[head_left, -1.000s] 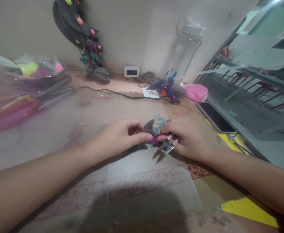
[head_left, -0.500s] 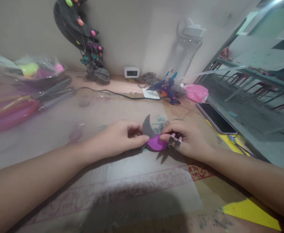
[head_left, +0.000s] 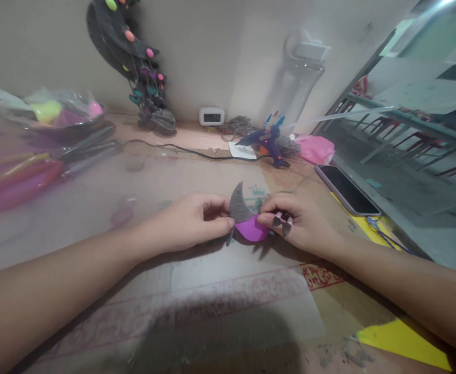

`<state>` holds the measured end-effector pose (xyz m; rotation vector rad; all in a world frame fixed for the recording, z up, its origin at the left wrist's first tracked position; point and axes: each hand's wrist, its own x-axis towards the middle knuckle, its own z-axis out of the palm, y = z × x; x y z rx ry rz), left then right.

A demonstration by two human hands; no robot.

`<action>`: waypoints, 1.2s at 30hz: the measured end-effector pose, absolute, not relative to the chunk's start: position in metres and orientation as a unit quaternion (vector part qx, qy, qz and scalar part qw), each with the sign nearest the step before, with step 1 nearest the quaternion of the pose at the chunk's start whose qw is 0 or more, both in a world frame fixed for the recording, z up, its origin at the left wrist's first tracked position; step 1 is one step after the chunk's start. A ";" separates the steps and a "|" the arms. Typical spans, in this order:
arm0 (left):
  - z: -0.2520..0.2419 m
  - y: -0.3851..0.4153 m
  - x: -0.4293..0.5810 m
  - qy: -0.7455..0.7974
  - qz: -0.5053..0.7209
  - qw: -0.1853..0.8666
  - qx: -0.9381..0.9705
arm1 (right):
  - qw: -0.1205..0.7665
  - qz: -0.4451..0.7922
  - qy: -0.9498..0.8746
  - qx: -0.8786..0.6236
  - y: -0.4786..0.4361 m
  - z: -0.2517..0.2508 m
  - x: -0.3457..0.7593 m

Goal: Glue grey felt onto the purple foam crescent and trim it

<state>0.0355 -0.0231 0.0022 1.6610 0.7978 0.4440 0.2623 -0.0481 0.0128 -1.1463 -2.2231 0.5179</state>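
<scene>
A grey, ribbed crescent piece [head_left: 240, 203] stands over a rounded purple piece [head_left: 252, 228], the two touching above the table. My left hand [head_left: 197, 221] pinches the grey piece at its left side, thumb on the near face. From the other side, my right hand [head_left: 298, 218] grips the right end of the purple piece between thumb and finger. Small dark pointed bits [head_left: 281, 226] show at my right hand's curled fingers; I cannot make out what they are. The back of the held pieces is hidden.
Behind stand a blue glue gun [head_left: 267, 141] with a black cord, a small digital clock [head_left: 211, 117] and a clear bottle [head_left: 298, 88]. A phone [head_left: 348, 190] lies right, scissors [head_left: 25, 174] and a bowl [head_left: 68, 134] left. A dark hanging decoration [head_left: 113, 39] is against the wall.
The grey crescent has turned slightly, showing its ribbed face more broadly. My left thumb has drawn back a little to the left. My right hand has barely moved.
</scene>
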 end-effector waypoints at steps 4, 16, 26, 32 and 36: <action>0.004 -0.024 0.036 0.342 0.192 0.579 0.715 | 0.286 0.193 -0.831 -0.437 -0.048 0.014 0.262; 0.003 -0.023 0.034 0.345 0.191 0.523 0.756 | 0.284 0.198 -0.832 -0.433 -0.048 0.014 0.262; 0.002 -0.022 0.035 0.343 0.228 0.553 0.724 | 0.288 0.207 -0.837 -0.416 -0.046 0.011 0.263; 0.000 -0.021 0.034 0.361 0.212 0.557 0.718 | 0.296 0.109 -0.851 -0.419 -0.048 0.013 0.267; -0.004 -0.019 0.033 0.369 0.211 0.544 0.723 | 0.238 -0.025 -0.893 -0.380 -0.054 0.024 0.268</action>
